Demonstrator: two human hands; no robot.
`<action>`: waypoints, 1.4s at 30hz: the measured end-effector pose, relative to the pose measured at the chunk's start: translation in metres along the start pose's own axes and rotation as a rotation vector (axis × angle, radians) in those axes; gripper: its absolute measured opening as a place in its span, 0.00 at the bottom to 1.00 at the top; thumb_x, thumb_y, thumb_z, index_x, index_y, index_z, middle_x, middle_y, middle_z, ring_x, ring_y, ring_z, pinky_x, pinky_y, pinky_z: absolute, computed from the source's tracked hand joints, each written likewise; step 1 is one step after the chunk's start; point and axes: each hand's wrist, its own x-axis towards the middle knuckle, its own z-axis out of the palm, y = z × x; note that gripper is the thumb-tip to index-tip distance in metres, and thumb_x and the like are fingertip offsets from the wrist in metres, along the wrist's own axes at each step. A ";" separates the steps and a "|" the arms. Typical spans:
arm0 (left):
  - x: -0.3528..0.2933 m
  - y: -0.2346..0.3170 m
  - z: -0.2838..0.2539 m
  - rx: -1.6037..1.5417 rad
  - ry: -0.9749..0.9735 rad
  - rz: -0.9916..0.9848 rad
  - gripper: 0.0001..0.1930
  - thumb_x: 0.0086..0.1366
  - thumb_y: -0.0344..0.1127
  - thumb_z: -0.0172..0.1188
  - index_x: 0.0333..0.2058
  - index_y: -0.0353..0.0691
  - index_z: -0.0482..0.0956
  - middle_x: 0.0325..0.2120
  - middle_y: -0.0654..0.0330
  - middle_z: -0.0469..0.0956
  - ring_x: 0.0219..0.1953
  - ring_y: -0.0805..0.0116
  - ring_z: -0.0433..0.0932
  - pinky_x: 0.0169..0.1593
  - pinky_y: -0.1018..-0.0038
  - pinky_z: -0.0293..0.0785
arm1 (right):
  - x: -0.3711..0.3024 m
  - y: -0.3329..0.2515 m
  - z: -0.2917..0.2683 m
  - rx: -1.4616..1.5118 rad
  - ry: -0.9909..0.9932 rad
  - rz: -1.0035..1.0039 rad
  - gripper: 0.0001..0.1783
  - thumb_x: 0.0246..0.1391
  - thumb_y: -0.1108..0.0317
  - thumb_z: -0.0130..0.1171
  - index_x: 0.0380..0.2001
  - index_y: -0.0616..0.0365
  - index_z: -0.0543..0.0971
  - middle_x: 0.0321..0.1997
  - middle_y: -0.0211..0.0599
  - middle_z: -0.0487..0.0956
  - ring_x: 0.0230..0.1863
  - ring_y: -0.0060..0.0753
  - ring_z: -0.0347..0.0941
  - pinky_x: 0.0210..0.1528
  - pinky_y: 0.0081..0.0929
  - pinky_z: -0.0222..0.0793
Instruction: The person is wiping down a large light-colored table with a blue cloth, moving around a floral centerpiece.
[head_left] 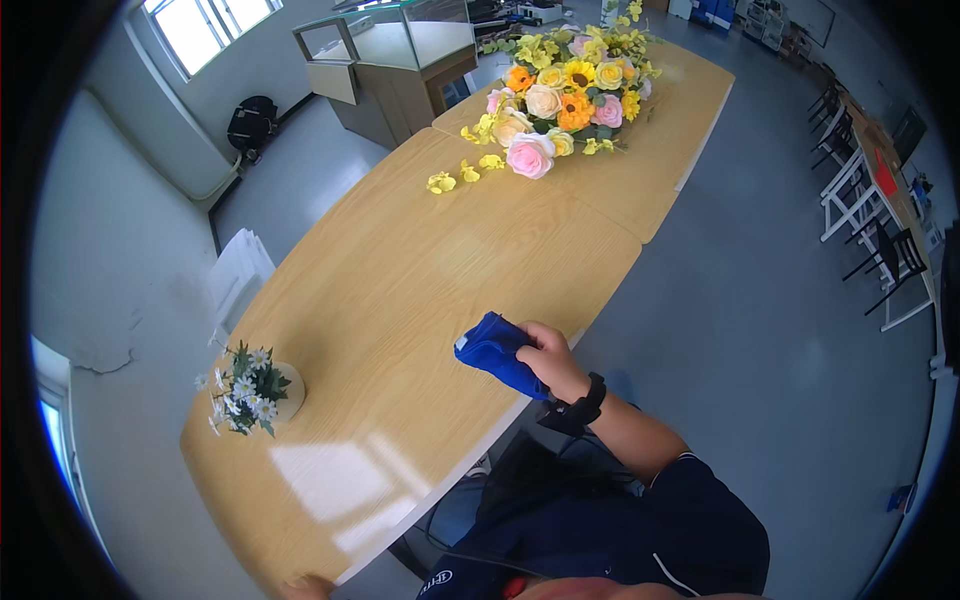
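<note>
My right hand is closed around a folded blue cloth, with the thumb on top. The cloth is over the near edge of the wooden table, on or just above its surface; which of the two I cannot tell. A black band circles my right wrist. At the bottom of the view, my left hand is only partly in sight. It lies by the table's near left end, fingers resting flat, with nothing seen in it.
On the left end of the table stands a white pot of small white daisies. A large arrangement of yellow, orange and pink flowers covers part of the far end. Beyond are a glass display case, a black backpack and chairs.
</note>
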 end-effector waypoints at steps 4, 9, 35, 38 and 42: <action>-0.032 0.038 -0.040 0.170 -0.265 -0.209 0.29 0.52 0.60 0.43 0.43 0.43 0.70 0.46 0.50 0.65 0.48 0.56 0.64 0.48 0.60 0.61 | 0.013 0.002 -0.100 0.691 0.116 0.237 0.16 0.39 0.76 0.43 0.36 0.65 0.69 0.31 0.35 0.72 0.33 0.26 0.69 0.36 0.22 0.67; 0.015 -0.011 0.067 0.537 -0.308 0.061 0.30 0.51 0.59 0.46 0.43 0.39 0.69 0.43 0.49 0.68 0.46 0.57 0.66 0.48 0.62 0.61 | -0.016 -0.008 -0.210 1.058 0.548 0.258 0.16 0.44 0.67 0.46 0.39 0.62 0.68 0.34 0.38 0.73 0.35 0.33 0.70 0.38 0.29 0.67; -0.138 0.326 -0.031 0.073 -0.964 0.882 0.18 0.51 0.40 0.47 0.31 0.26 0.69 0.28 0.43 0.71 0.30 0.48 0.71 0.34 0.57 0.67 | -0.470 0.049 -0.295 -0.315 1.537 1.588 0.20 0.43 0.60 0.54 0.32 0.68 0.73 0.33 0.51 0.74 0.36 0.49 0.70 0.39 0.39 0.66; -0.125 0.314 0.004 0.212 -0.934 0.951 0.16 0.51 0.38 0.46 0.29 0.26 0.70 0.25 0.46 0.73 0.27 0.50 0.72 0.30 0.57 0.69 | -0.486 0.036 -0.270 -0.254 1.525 1.617 0.19 0.43 0.61 0.53 0.30 0.69 0.74 0.31 0.52 0.75 0.36 0.49 0.70 0.39 0.38 0.66; -0.140 0.326 0.004 -0.199 -0.903 0.702 0.12 0.52 0.32 0.44 0.26 0.26 0.69 0.21 0.48 0.73 0.21 0.57 0.74 0.22 0.65 0.72 | -0.477 0.059 -0.288 -0.343 1.504 1.435 0.20 0.43 0.59 0.52 0.30 0.69 0.73 0.30 0.53 0.74 0.34 0.50 0.70 0.38 0.38 0.65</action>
